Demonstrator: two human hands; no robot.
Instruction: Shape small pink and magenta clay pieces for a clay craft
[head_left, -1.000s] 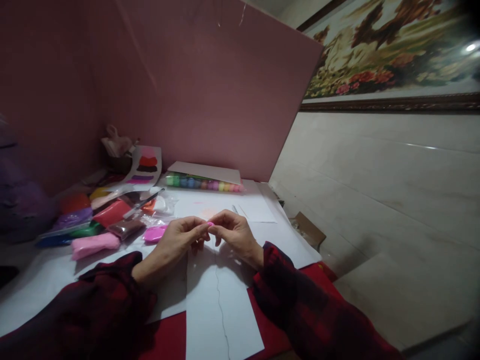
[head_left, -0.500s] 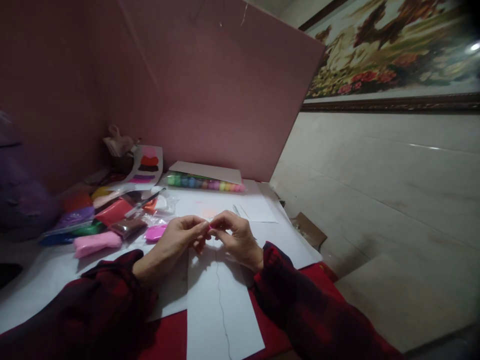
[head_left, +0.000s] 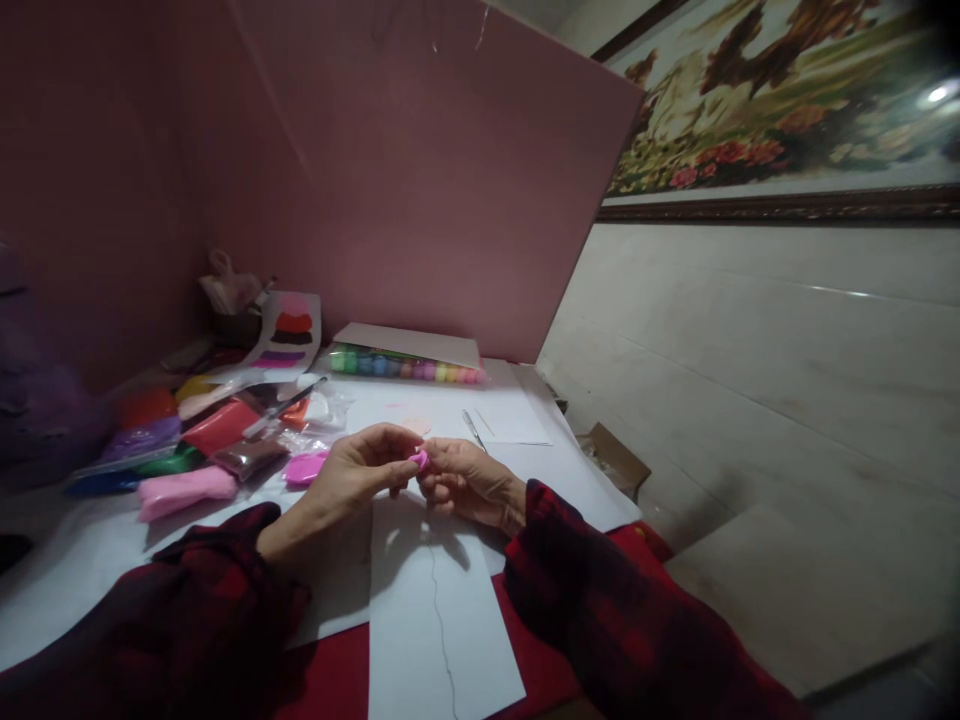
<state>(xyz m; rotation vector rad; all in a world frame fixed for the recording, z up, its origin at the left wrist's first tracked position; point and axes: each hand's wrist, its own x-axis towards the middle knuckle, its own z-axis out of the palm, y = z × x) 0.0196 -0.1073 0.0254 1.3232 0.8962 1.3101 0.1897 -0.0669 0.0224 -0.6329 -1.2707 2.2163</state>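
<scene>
Left hand (head_left: 352,480) and right hand (head_left: 472,482) both pinch a small magenta clay piece (head_left: 420,459) between fingertips, held above the top part of a white paper strip (head_left: 442,610) with a wavy line down it. Magenta clay pack (head_left: 304,469) just beside left hand, with bagged clay packs (head_left: 222,428) further left; silver pen (head_left: 474,430) lies on white sheets beyond right hand.

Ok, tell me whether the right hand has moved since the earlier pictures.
Yes, slightly: the right hand has shifted downward in the view, uncovering more of the slim silver pen beyond it.
</scene>
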